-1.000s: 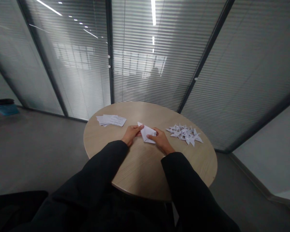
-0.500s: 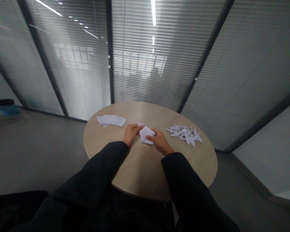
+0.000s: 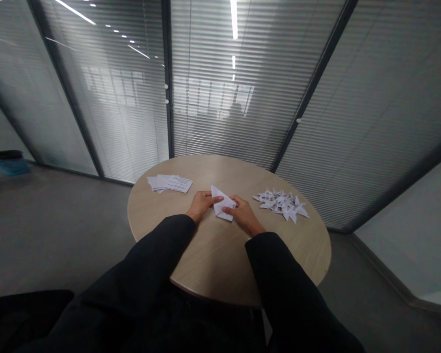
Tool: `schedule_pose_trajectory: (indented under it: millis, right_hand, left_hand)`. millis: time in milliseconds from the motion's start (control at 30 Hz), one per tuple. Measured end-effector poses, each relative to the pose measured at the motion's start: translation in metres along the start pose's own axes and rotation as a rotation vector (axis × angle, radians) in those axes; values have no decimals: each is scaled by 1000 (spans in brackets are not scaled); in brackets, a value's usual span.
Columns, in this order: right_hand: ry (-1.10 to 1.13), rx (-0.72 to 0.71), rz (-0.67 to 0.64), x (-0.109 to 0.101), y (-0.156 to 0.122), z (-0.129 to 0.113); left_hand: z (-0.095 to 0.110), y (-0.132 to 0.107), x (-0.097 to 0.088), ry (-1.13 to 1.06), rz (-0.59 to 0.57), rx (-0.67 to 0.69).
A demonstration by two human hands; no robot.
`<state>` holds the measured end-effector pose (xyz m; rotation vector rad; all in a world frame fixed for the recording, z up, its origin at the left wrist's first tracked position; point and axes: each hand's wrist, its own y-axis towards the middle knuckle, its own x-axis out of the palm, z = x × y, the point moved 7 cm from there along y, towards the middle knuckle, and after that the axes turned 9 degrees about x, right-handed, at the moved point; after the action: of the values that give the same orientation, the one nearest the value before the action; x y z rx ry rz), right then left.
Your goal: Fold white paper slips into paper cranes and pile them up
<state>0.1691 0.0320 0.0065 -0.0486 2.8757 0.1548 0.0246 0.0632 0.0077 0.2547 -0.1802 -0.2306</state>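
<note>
A folded sheet of white paper is held between both hands above the middle of the round table. My left hand pinches its left side, thumb across the front face. On the right, my right hand grips the lower right edge, with the thumb on top and the fingers behind. The paper's top comes to a point at the upper left, and a crease runs near its bottom edge. Some fingers of both hands are hidden behind it.
A pile of folded white paper figures lies on the table's right side. Several flat printed paper sheets lie at the back left. Glass partitions with blinds stand behind the table. A blue bin is on the floor at far left.
My left thumb has slid right, further onto the paper. More of the paper's pointed upper left part now shows. My right hand keeps nearly the same place.
</note>
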Motion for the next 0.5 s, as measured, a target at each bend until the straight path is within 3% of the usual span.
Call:
schedule_pose_trajectory:
  millis: [500]
  right_hand:
    - [-21,22,-13,3,-2,1]
  left_hand:
    - [-8,8,-4,169,-19,110]
